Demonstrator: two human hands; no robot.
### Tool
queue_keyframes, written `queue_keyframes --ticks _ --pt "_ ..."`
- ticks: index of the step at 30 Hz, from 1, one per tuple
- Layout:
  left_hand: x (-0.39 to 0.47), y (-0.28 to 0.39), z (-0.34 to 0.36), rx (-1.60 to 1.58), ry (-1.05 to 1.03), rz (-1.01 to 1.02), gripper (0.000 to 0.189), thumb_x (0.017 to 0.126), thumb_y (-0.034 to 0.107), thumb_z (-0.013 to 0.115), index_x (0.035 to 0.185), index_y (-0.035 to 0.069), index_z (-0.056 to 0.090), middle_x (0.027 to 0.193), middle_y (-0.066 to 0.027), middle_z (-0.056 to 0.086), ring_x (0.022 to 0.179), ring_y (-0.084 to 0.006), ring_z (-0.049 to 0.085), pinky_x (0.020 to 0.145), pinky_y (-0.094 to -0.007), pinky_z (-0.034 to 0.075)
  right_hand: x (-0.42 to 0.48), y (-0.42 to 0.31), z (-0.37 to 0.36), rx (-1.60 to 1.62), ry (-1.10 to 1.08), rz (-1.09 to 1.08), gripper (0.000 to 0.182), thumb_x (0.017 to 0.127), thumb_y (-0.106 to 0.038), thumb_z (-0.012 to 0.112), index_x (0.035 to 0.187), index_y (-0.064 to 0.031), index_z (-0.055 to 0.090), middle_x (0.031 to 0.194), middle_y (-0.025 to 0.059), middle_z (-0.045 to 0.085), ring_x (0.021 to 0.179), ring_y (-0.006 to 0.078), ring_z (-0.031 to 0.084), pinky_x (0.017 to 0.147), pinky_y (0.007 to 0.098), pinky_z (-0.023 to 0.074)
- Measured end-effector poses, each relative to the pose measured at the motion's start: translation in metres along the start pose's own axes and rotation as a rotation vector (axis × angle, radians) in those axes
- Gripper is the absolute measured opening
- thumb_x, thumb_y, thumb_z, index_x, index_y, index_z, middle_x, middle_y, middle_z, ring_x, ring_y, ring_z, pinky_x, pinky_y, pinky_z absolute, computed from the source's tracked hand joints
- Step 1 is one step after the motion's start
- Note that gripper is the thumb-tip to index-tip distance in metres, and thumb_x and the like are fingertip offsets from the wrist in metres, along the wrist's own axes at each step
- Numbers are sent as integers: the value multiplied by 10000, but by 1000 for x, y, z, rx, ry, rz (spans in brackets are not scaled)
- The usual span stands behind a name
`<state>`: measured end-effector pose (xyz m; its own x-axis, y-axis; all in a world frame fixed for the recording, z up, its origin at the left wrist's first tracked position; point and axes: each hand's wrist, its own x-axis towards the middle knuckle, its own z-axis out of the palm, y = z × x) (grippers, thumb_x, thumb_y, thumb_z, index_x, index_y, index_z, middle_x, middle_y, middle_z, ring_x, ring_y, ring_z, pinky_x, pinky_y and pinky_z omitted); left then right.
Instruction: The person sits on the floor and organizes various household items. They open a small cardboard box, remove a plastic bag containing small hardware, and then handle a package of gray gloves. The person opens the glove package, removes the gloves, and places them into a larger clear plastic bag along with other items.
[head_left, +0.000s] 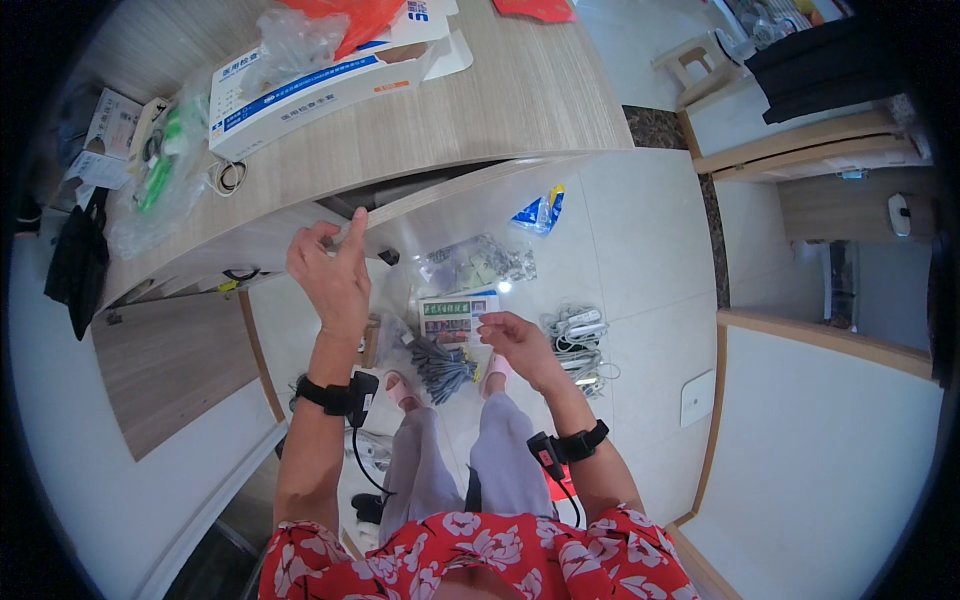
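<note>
My left hand is at the near left corner of a pale wood-grain panel, with the thumb on its top edge and the other fingers curled beside it. The panel stands ajar from the desk, leaving a dark gap along the desk's front edge. Over the floor, my right hand hovers empty with its fingers slightly bent and apart. Below and between the hands lie a printed newspaper or booklet, a bundle of grey cables and clear plastic bags of small parts.
On the desk are an open glove box, a red plastic bag and a clear bag with green items. White cables and a blue-yellow wrapper lie on the floor. A stool stands at the far right.
</note>
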<state>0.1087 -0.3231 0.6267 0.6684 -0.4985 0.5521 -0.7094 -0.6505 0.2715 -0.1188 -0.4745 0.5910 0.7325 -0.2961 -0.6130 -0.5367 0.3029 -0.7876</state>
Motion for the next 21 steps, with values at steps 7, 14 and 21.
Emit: queue_keyframes --ticks 7,14,21 --pt "5 -2 -2 -16 -56 18 514 728 43 686 1210 215 643 1068 -78 506 1025 -296 455 926 -443 325 4 17 -6 11 16 -19 309 927 -185 607 1186 -19 586 1030 51 655 960 119 600 817 255 465" --pt "9 11 -12 -61 -98 110 488 717 99 697 1200 124 626 1161 -123 496 1110 -329 439 958 -461 320 -16 -4 -1 150 82 -3 322 933 -206 601 1204 -32 581 1056 47 651 975 134 609 810 263 469" --pt "7 79 -1 -411 -279 246 404 693 37 685 1090 90 633 1137 -135 512 1072 -316 476 946 -458 361 -28 -3 -36 443 236 -66 329 946 -245 576 1200 -35 576 1086 80 655 984 155 629 815 269 492"
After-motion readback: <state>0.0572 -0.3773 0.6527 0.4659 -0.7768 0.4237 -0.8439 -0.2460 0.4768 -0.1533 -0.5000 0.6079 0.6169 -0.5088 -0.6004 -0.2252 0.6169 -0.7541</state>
